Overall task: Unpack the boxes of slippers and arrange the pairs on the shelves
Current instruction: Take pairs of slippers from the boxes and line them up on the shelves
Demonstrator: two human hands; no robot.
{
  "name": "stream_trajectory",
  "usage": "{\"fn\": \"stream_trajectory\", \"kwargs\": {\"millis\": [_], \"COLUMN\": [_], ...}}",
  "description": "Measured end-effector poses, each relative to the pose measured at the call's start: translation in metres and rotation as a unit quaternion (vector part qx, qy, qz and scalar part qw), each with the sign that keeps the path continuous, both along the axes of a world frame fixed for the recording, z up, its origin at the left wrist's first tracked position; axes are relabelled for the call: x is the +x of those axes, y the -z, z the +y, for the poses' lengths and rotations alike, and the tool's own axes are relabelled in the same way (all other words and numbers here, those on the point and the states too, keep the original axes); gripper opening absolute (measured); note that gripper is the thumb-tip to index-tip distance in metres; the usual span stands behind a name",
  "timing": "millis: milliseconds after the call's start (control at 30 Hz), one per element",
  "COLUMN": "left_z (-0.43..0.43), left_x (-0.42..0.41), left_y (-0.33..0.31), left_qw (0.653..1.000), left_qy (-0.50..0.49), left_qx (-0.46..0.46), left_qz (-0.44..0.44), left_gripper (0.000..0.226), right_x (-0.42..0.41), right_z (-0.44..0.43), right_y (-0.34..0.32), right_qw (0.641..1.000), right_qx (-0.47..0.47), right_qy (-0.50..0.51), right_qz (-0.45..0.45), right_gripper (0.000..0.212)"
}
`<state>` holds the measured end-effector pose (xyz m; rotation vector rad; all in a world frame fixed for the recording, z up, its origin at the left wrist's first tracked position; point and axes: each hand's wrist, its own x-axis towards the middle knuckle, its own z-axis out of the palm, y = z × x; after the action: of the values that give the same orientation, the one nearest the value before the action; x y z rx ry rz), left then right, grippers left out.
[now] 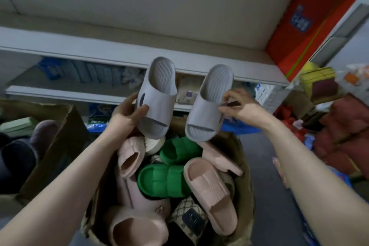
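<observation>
Two pale lilac-grey slide slippers are held up in front of the white shelves [123,54]. My left hand [127,114] grips the left slipper [157,98] by its strap. The right slipper [209,104] is pinched at the strap edge by my right hand [241,106], which also holds a small dark tag. Below them an open cardboard box [246,177] is packed with slippers: pink ones [211,189], a green pair [163,179] and a patterned beige one [189,217].
A second open cardboard box [52,146] at the left holds dark and mauve fuzzy slippers. The lower shelves carry blue and white packets [83,72]. A red box [311,26] stands on the upper shelf at right. Red and yellow packaged goods [339,122] pile at the right.
</observation>
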<state>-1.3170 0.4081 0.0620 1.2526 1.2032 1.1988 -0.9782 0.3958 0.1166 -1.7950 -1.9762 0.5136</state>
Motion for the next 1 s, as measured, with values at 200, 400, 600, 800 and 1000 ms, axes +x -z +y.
{"fn": "stream_trajectory", "kwargs": {"millis": [200,400,600,800,1000], "left_z": [0.085,0.158,0.181,0.145,0.154], "left_x": [0.079,0.148,0.176,0.187,0.212], "left_y": [-0.047,-0.057,-0.049,-0.033,-0.017], "left_qw": [0.997,0.994,0.966,0.903,0.859], "left_qy": [0.055,0.003,-0.055,0.017,0.051], "left_qx": [0.008,-0.06,-0.025,0.172,0.21], "left_qz": [0.06,0.089,0.25,0.392,0.465], "left_gripper": [0.028,0.053,0.057,0.074,0.085], "right_x": [0.072,0.099,0.102,0.061,0.074], "right_z": [0.08,0.155,0.176,0.118,0.121], "right_y": [-0.064,-0.059,-0.027,-0.003,0.018], "right_qw": [0.998,0.996,0.993,0.986,0.975], "right_qx": [-0.008,-0.026,-0.017,0.089,0.113], "right_qy": [0.043,0.077,0.119,0.078,0.084], "right_qz": [-0.035,-0.026,-0.019,-0.119,-0.172], "right_gripper": [0.017,0.01,0.029,0.067,0.07]}}
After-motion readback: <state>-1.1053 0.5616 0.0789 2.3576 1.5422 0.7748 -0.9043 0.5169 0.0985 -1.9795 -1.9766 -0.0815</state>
